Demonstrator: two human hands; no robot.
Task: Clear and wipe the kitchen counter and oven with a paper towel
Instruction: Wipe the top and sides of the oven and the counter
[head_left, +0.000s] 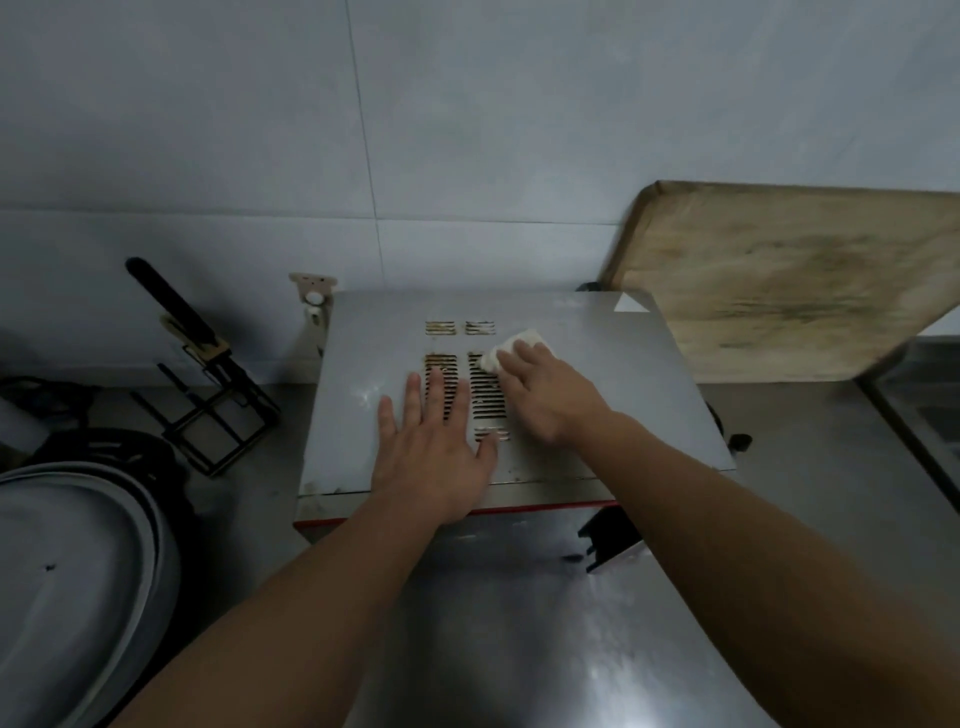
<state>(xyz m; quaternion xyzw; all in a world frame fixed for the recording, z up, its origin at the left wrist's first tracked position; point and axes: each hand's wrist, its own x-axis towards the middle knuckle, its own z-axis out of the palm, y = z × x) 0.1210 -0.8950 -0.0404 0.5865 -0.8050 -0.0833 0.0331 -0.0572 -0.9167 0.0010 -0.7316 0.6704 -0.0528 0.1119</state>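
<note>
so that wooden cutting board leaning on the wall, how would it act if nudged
The cutting board looks stiff and fairly heavy, being a large wooden slab. It stands tilted against the wall, so a nudge at its base could probably make it slide down flat.

Oven top (597, 364) open along its right and back edges; the cutting board (789, 280) leaning on the wall crowds its back right corner, a black rack (218, 410) and pot lid (67, 561) block the counter's (779, 519) left side
</note>
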